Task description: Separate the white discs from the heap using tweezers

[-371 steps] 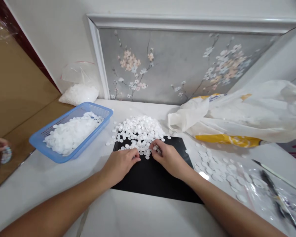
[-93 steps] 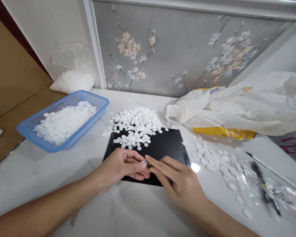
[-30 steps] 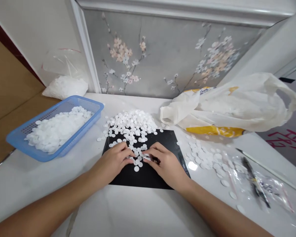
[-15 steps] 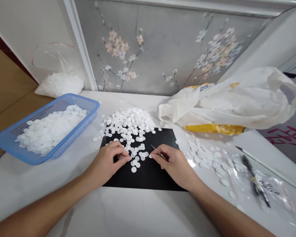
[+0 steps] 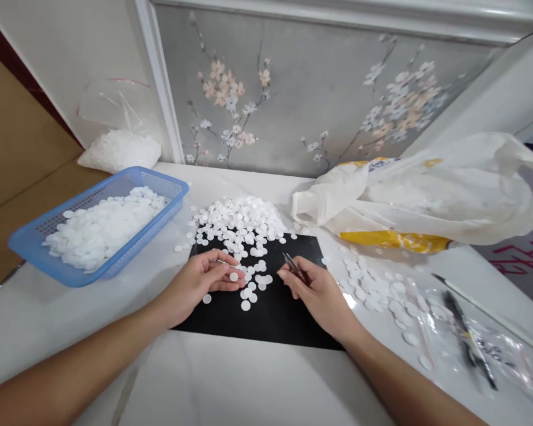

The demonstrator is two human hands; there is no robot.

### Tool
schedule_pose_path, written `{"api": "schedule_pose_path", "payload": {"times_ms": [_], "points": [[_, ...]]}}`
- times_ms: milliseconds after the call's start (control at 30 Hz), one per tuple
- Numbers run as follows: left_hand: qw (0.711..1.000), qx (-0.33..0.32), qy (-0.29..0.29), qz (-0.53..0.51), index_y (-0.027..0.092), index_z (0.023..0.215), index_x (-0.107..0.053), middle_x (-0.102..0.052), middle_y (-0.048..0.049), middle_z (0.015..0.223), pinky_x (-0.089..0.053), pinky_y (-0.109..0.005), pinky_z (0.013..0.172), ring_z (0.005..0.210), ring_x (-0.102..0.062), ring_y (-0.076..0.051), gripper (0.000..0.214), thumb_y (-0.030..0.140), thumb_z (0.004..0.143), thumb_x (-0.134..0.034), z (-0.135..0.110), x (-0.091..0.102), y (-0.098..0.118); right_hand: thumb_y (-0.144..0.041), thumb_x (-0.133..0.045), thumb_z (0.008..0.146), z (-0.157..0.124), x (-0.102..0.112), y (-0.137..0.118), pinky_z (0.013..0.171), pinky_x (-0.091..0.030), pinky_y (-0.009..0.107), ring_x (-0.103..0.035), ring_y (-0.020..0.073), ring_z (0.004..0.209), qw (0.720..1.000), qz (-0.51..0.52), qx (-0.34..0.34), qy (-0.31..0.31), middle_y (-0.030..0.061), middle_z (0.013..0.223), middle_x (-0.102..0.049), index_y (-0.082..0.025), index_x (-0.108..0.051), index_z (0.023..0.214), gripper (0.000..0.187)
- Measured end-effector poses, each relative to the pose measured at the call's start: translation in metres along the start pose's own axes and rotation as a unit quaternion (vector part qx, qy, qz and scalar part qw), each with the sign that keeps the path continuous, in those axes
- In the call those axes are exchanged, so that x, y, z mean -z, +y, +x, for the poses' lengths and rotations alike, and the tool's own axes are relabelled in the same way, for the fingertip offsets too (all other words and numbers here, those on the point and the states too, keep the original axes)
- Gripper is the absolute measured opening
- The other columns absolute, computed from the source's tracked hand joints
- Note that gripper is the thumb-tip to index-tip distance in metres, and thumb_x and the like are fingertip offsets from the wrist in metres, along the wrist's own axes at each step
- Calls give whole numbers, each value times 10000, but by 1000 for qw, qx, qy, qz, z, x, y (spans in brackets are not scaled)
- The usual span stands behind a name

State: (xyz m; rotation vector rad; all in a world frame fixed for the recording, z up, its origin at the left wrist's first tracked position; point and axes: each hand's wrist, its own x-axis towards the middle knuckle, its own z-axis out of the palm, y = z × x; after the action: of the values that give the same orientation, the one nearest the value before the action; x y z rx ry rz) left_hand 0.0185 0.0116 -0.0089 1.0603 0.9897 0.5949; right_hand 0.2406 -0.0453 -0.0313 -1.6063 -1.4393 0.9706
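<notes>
Small round white discs lie scattered over a black mat, with a heap of the same discs at its far edge. My left hand, turned partly palm up, has one white disc on its fingers close to the thumb tip. A disc lies on the mat just below that hand. On the right of the mat, my right hand is closed around metal tweezers, whose tips point up and left. Nothing shows between the tips.
A blue basket of white discs stands left, before a clear bag of white material. A white plastic bag lies back right. Loose discs, a clear zip bag, a black pen and a thin white tool lie right.
My left hand has turned and loosened, showing a disc on its fingers. My right hand has drawn slightly right, away from the loose discs, with the tweezers turned upward. The view has shifted a little.
</notes>
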Motion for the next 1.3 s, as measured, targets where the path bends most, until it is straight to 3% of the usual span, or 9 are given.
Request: {"api": "schedule_pose_path", "payload": {"times_ms": [67, 233, 367, 467, 667, 767, 867, 1133, 1300], "points": [[1000, -14, -1, 2, 155, 892, -601, -727, -78, 899, -521, -365, 878, 913, -688, -216, 235, 380, 827, -624, 0, 1, -1, -405, -575, 837, -1, -1, -1, 525, -370, 241, -452, 119, 536, 999, -31, 22, -6, -37, 593, -519, -205, -580, 730, 227], [997, -69, 8, 17, 159, 920, -618, -720, -71, 890, -547, -340, 803, 844, -688, -199, 233, 348, 794, -670, 2, 6, -4, -341, -579, 865, 4, -16, -3, 605, -432, 262, -560, 151, 649, 993, -57, 105, -4, 10, 782, -632, -211, -649, 834, 150], [999, -47, 8, -18, 148, 958, -633, -719, -97, 936, -541, -376, 851, 903, -688, -227, 290, 412, 842, -600, 3, 8, -3, -328, -583, 874, 9, -28, -2, 597, -441, 275, -550, 146, 611, 973, -133, 186, -28, 17, 787, -570, -208, -610, 783, 153], [999, -45, 7, -22, 147, 960, -628, -716, -92, 938, -534, -373, 874, 914, -688, -226, 289, 400, 821, -633, 1, 8, -2, -328, -536, 904, 10, -29, -1, 586, -440, 280, -548, 146, 599, 967, -151, 201, -29, 14, 764, -546, -209, -580, 741, 206], [996, -90, 1, 16, 176, 946, -604, -632, 23, 794, -568, -291, 746, 746, -706, -166, 299, 273, 704, -750, -3, -2, -4, -329, -561, 871, 1, -28, -16, 591, -450, 281, -555, 160, 657, 986, -37, 162, 23, 36, 796, -600, -204, -675, 836, 172], [994, -104, -19, 23, 182, 901, -583, -573, 58, 718, -567, -249, 644, 630, -683, -124, 240, 264, 724, -722, -9, -11, -4, -320, -619, 821, -9, -36, -30, 599, -443, 272, -545, 154, 653, 994, 51, 87, -36, 12, 747, -636, -199, -657, 865, 135], [994, -95, -31, 33, 173, 846, -557, -580, 47, 694, -564, -246, 577, 585, -672, -127, 184, 278, 759, -680, -14, -17, -2, -322, -622, 802, -15, -42, -39, 598, -437, 261, -535, 142, 638, 990, 120, 23, -71, -4, 709, -630, -191, -589, 757, 143], [993, -109, -29, 31, 179, 793, -481, -531, 68, 686, -554, -236, 501, 512, -656, -118, 231, 313, 770, -667, -15, -18, 4, -307, -639, 758, -10, -40, -39, 515, -348, 239, -426, 102, 534, 986, 153, -3, -69, -43, 587, -524, -190, -565, 708, 148], [991, -114, -45, 56, 195, 852, -479, -538, 58, 741, -548, -233, 530, 538, -654, -109, 178, 298, 812, -619, -13, -16, 0, -308, -664, 754, -8, -43, -35, 558, -381, 247, -508, 117, 583, 969, 229, -17, -95, -37, 628, -572, -195, -540, 760, 168]]}}
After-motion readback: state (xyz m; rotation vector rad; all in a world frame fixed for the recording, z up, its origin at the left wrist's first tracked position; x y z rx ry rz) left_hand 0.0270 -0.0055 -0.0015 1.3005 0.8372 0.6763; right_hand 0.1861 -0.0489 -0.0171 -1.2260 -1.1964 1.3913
